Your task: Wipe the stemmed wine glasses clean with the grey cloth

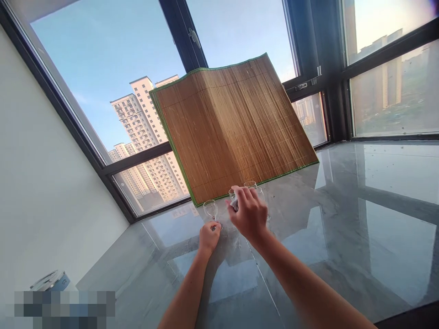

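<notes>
Three small stemmed glasses stand on a glossy grey floor in front of a bamboo mat [233, 128] that leans against the window. My left hand [208, 237] is closed around the foot of the left glass [210, 209]. My right hand [249, 214] curls over a second glass [233, 200], its fingers pinched at the rim with what looks like a small pale cloth. A third glass [252, 185] shows just behind my right hand, partly hidden by it.
Dark-framed windows [137, 160] run along the back and right, with tower blocks outside. A white wall stands at the left. A round blue-and-silver object [51, 279] sits at the lower left. Polished floor [360, 219] stretches to the right.
</notes>
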Tool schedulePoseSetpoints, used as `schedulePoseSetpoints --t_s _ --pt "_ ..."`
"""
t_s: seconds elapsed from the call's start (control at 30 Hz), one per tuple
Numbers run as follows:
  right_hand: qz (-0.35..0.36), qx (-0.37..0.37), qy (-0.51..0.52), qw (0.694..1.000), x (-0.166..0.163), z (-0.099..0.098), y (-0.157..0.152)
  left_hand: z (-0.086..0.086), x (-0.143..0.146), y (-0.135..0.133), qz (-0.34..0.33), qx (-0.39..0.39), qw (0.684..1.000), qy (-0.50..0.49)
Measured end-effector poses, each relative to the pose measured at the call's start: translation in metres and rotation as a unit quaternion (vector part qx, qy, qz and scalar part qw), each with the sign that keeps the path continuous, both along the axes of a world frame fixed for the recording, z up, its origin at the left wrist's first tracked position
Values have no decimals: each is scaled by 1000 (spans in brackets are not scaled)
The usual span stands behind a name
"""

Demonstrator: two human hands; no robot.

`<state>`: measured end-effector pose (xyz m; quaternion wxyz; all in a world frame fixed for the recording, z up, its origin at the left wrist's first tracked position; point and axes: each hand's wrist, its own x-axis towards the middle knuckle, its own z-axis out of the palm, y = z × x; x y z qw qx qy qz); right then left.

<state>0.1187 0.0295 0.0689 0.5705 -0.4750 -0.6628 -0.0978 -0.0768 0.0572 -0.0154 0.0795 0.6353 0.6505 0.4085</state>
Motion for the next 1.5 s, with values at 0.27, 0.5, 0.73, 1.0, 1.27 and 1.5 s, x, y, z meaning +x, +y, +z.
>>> schedulePoseSetpoints --t_s 0.27,0.5,0.73,1.0,1.27,1.5 --pt "181 35 -44 982 -21 -14 -8 2 -3 0 67 27 996 -54" --pt "233 -19 -51 971 -30 -22 -5 4 -3 -2 96 112 981 -124" --pt "223 -16 -69 972 -32 -24 -9 13 7 -21 84 154 983 -61" --pt "146 194 -56 968 -30 -24 -8 28 21 -38 43 258 936 235" --pt "114 250 120 954 -27 -26 -1 35 12 -38 -4 302 911 281" --pt "127 214 130 960 -25 -25 6 23 1 -28 18 315 914 255"
